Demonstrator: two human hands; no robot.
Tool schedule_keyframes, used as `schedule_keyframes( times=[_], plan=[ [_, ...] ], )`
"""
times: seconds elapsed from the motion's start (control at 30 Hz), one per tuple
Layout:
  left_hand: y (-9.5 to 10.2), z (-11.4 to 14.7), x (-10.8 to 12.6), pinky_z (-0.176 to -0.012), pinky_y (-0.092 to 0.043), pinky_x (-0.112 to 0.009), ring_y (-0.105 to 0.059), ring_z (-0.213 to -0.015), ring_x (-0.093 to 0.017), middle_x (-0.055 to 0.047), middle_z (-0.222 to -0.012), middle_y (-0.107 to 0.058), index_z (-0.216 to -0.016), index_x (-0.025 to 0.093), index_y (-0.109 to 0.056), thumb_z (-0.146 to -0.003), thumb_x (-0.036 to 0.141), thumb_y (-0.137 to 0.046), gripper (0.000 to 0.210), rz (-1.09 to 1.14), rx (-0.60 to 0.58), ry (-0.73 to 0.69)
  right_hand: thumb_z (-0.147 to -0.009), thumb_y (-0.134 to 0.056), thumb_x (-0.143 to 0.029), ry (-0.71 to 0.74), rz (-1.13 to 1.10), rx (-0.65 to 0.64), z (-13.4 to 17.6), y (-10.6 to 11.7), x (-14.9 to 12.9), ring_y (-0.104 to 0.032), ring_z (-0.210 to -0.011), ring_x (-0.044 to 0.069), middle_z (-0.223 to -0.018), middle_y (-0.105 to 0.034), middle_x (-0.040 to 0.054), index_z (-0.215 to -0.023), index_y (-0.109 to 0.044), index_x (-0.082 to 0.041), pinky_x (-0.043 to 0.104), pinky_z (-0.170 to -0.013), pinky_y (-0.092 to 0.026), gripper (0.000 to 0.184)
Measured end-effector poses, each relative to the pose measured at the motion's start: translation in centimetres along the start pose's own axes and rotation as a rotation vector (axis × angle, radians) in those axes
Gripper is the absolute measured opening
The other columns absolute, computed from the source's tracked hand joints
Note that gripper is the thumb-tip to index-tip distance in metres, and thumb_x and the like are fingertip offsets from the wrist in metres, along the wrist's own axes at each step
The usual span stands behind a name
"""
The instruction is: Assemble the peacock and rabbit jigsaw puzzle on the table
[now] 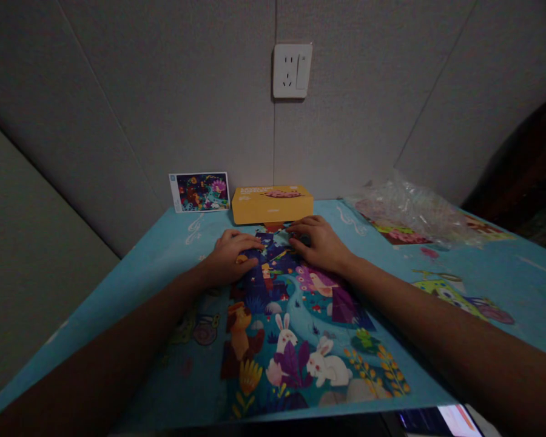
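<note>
A colourful jigsaw puzzle (295, 340) with rabbits, a stream and plants lies on the blue table cover. Its lower part is joined into one picture; near the top, several puzzle pieces (275, 243) sit at angles between the hands. My left hand (236, 255) rests at the puzzle's upper left, fingers stretched over its edge. On the upper right is my right hand (316, 243), fingertips touching the pieces and thumb apart from the fingers. Neither hand visibly grips a piece, though the undersides of the fingers are hidden.
Behind the puzzle, a yellow box (273, 209) stands near the wall. A picture card (201, 192) leans to its left. Crumpled clear plastic (418, 206) covers other pictures at the right. A lit phone (441, 420) is below the table's front edge. A socket (292, 71) is on the wall.
</note>
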State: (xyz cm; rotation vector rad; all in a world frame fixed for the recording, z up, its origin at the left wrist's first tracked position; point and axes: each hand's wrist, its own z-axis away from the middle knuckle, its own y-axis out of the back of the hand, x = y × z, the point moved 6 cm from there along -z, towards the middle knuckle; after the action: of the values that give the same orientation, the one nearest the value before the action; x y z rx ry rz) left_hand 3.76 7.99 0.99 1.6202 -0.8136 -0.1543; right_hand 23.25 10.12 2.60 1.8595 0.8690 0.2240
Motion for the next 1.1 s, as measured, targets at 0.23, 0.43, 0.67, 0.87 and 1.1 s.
schedule_keyframes(
  times=[0.23, 0.43, 0.67, 0.87, 1.1],
  plan=[
    [0.2, 0.2, 0.3, -0.103, -0.038, -0.042, -0.044, -0.116, -0.027, -0.006, -0.122, -0.064, -0.125, 0.021, -0.061, -0.081, 0.028, -0.064, 0.045, 0.107, 0.004, 0.015, -0.087, -0.063, -0.031, 0.244, -0.113, -0.173, 0.4, -1.0, -3.6, -0.056, -0.102, 0.025, -0.107, -0.069, 0.011, -0.113, -0.067, -0.016, 0.043, -0.094, -0.036, 0.03],
    [0.0, 0.1, 0.5, -0.103, -0.038, -0.043, -0.044, -0.116, -0.027, -0.006, -0.123, -0.063, -0.128, 0.022, -0.059, -0.08, 0.033, -0.067, 0.05, 0.106, 0.008, -0.02, -0.083, -0.067, -0.023, 0.173, -0.145, -0.044, 0.3, 0.0, -2.5, -0.055, -0.095, 0.024, -0.099, -0.066, 0.0101, -0.107, -0.066, -0.016, 0.037, -0.085, -0.041, 0.025],
    [1.2, 0.0, -1.8, -0.103, -0.036, -0.045, -0.048, -0.116, -0.028, -0.007, -0.123, -0.064, -0.124, 0.02, -0.062, -0.082, 0.019, -0.05, 0.044, -0.091, 0.16, 0.187, -0.085, -0.062, -0.018, -0.228, -0.012, 0.102, 0.0, 1.1, 2.4, -0.058, -0.087, 0.024, -0.091, -0.071, 0.0077, -0.098, -0.072, -0.019, 0.036, -0.08, -0.043, 0.017],
    [1.0, 0.0, -4.4, -0.104, -0.033, -0.051, -0.05, -0.116, -0.03, -0.008, -0.128, -0.063, -0.118, 0.021, -0.066, -0.078, 0.018, -0.052, 0.042, -0.131, 0.18, 0.314, -0.084, -0.062, -0.018, -0.262, 0.09, 0.075, 0.0, 0.2, 3.4, -0.057, -0.095, 0.028, -0.095, -0.067, 0.0123, -0.093, -0.076, -0.019, 0.04, -0.087, -0.041, 0.017],
    [0.7, 0.0, -4.3, -0.104, -0.033, -0.048, -0.054, -0.113, -0.027, -0.001, -0.12, -0.069, -0.106, 0.026, -0.071, -0.082, 0.027, -0.054, 0.029, -0.119, 0.154, 0.308, -0.087, -0.055, -0.02, -0.159, 0.056, 0.128, 0.0, 0.4, 2.4, -0.055, -0.093, 0.026, -0.098, -0.065, 0.0117, -0.096, -0.076, -0.019, 0.041, -0.087, -0.041, 0.022]
  ],
)
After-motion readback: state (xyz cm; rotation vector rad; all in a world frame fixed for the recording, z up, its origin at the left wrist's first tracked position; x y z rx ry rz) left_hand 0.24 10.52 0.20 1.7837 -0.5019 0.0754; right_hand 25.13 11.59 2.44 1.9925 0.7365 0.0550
